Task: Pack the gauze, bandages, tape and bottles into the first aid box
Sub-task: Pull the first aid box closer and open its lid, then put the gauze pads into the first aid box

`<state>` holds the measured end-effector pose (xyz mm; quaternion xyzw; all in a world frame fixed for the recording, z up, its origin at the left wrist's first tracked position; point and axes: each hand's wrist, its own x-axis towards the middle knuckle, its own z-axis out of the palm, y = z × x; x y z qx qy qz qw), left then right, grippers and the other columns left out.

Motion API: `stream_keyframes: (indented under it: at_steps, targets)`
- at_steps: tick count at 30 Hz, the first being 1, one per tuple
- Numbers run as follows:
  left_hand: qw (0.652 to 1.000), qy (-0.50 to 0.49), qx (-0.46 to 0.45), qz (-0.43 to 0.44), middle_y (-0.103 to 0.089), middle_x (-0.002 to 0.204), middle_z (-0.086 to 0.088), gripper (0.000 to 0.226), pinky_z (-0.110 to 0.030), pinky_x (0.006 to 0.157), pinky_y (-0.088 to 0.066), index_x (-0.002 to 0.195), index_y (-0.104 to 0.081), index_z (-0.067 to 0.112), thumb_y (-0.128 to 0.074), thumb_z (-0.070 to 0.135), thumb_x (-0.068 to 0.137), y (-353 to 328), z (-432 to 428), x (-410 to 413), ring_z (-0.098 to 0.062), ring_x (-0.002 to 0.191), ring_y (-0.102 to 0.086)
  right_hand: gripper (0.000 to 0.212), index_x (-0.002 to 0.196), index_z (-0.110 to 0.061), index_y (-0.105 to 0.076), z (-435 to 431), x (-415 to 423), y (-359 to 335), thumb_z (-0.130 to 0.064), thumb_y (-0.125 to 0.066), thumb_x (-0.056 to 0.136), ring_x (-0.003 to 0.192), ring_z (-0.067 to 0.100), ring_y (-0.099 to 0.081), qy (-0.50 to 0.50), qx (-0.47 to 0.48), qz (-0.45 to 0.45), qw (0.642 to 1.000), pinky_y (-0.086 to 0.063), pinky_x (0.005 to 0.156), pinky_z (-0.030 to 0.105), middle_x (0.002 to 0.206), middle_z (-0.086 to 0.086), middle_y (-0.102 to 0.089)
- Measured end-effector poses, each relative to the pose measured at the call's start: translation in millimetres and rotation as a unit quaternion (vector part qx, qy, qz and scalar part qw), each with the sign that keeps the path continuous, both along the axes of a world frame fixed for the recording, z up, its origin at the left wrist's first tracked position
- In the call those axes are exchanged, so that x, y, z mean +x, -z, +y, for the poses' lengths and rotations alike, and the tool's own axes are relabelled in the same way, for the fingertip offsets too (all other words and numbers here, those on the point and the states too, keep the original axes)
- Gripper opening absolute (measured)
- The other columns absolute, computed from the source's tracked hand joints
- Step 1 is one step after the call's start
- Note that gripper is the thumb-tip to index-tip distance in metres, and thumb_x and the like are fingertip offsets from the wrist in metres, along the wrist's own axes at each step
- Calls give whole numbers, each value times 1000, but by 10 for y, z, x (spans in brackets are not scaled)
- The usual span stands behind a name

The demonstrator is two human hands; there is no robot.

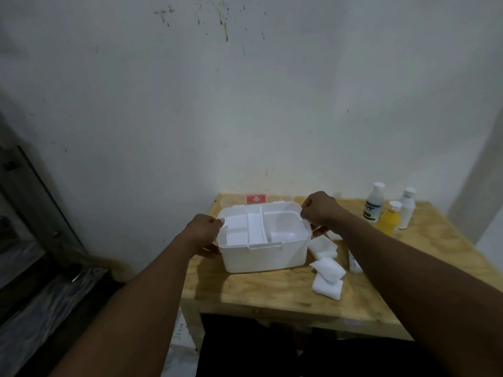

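**Both hands on the open first aid box**

My 2 bare forearms come in from the bottom corners, and that's the closest stuff to the camera. My left hand (202, 232) is curled around the left end of the first aid box (262, 247), fingers wrapped over the rim and down the side wall. My right hand (319, 210) is closed on the right end, up at the back corner of the rim. So the hands are well apart, 1 clamped on each short end.

The box is white plastic, open on top, sitting on the wooden table (272, 292) near the back-left corner. Its long axis runs left to right across my view, a bit skewed. Inside there's a white tray (255, 228) with 1 narrow slot down the middle and a section either side.

Behind the box is the clear lid (255, 198) with a red cross label, lying by the wall.

Counts: 3 bottles standing upright at the back right, just beside each other: 1 white with a dark label (375, 202), 1 plain white (407, 208) and 1 yellow (389, 220). I count 3 white gauze packs (328, 269) lying just right of the box, overlapping in a loose row. There's another small white item partly hidden under my right arm; can't tell what it is.
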<state>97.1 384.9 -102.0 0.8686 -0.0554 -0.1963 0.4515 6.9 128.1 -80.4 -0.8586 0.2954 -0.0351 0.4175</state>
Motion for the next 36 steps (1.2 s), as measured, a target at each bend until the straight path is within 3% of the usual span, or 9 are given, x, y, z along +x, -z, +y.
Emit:
stream_keyframes:
  at_steps: [5,14,18,23,27,32,36]
  targets:
    - [997,-47,12,-68,-68,100,-17,32,-48,68,-64,104,-63,10,-45,36,104,81,-172,87,-35,79,-72,16,93,1,-67,-34,105,64,1,-51,89,66,41,-73,21,-24,-39,999,-62,58,52,87,21,-67]
    - [992,-65,25,-105,-64,88,-10,25,-52,69,-63,95,-60,18,-47,38,102,110,-379,327,-35,80,-69,8,90,-7,-62,-197,342,107,-4,-55,91,70,39,-72,30,-42,-51,997,-62,58,49,91,17,-66]
    - [991,-74,27,-110,-66,94,-12,24,-50,70,-64,95,-60,20,-48,39,102,126,-384,330,-34,78,-69,6,96,-6,-62,-214,319,93,-10,-58,94,79,38,-72,26,-11,-47,998,-63,63,47,94,16,-64]
    - [990,-87,26,-111,-69,98,-12,35,-47,68,-64,105,-68,15,-51,45,100,141,-378,324,-32,78,-69,21,98,-3,-66,-289,147,97,-23,-64,94,80,31,-74,12,43,-52,998,-61,57,36,92,18,-71]
    - [983,-112,36,-139,-68,91,-8,40,-43,65,-64,108,-71,9,-55,45,98,178,-406,356,-29,74,-68,21,97,-3,-67,-332,73,85,-23,-67,92,77,28,-74,2,46,-51,998,-58,54,32,91,18,-72]
    - [978,-124,44,-161,-65,79,-3,30,-45,68,-64,87,-66,18,-56,44,98,221,-434,386,-24,64,-65,17,88,-5,-69,-301,120,108,-21,-67,92,78,33,-75,14,33,-63,997,-62,57,36,84,21,-74]
    - [977,-128,40,-165,-69,85,-5,31,-46,67,-64,90,-67,17,-56,45,98,245,-444,395,-24,66,-66,21,93,-2,-69,-317,136,100,-23,-66,93,78,32,-75,13,33,-53,998,-63,60,39,85,22,-75]
